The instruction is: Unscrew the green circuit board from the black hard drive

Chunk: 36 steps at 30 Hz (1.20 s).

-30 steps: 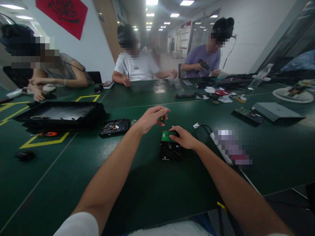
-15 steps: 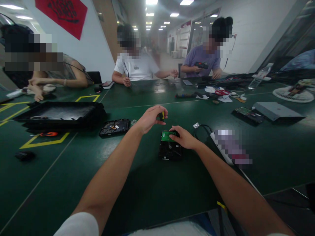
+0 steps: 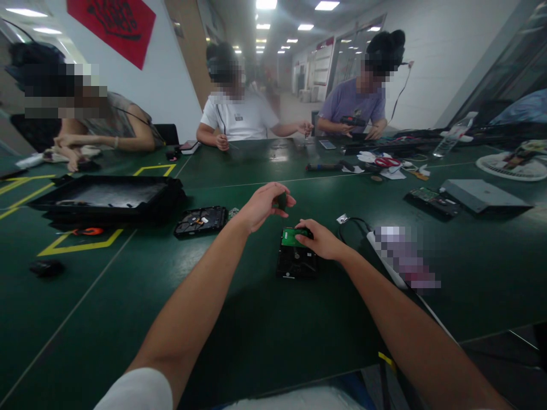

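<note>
A black hard drive (image 3: 296, 261) with a green circuit board (image 3: 291, 236) on its far end lies on the dark green table (image 3: 273, 330) in front of me. My right hand (image 3: 321, 239) rests on the drive's far right corner, fingers pressed onto the green board. My left hand (image 3: 264, 206) hovers just above and left of the drive, fingers pinched round the dark handle of a small screwdriver (image 3: 281, 200). Its tip is hidden behind my fingers.
A second opened drive (image 3: 200, 220) lies to the left, beside a black tray (image 3: 106, 196). A white power strip (image 3: 384, 250) with a black cable sits at the right. Three other people sit along the far side. Tools, a water bottle (image 3: 453, 134) and a grey box (image 3: 482, 195) lie at the far right.
My left hand has turned the screwdriver handle between its fingers, so the yellow mark on it no longer shows. My right hand and the drive have stayed put.
</note>
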### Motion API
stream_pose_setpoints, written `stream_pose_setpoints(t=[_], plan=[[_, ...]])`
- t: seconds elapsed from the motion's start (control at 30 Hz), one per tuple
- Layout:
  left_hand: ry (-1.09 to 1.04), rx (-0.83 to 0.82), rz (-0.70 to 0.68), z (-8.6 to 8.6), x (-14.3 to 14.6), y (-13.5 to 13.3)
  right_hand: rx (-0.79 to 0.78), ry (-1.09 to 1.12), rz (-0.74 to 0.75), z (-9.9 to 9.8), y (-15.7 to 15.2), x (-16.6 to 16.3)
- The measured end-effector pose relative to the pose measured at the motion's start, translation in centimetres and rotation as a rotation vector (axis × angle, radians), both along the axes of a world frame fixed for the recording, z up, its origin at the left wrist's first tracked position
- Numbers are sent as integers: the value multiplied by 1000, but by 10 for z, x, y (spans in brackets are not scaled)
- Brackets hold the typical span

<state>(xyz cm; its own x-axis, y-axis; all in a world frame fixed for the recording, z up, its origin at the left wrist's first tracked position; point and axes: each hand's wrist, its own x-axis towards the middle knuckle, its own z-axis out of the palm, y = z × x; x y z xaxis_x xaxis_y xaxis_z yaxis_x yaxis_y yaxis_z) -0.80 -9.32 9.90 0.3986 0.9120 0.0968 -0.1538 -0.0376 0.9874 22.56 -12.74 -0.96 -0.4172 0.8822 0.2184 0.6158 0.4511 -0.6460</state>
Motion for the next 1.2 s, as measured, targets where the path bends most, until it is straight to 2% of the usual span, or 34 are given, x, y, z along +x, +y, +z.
stream_pose_setpoints(t=[0.27,0.57,0.8,1.07,1.2], plan=[[138,114,-39,2,-3,-2,3,9,10,-3,1,-2],[123,40,-94,6,-3,-7,9,10,4,-4,2,-1],[58,-18,-58,4,0,-6,11,9,5,-1,0,-2],[129,76,14,7,-1,-5,5,-11,10,-1,1,-1],[135,58,-10,7,-2,-6,19,2,-1,-3,2,-1]])
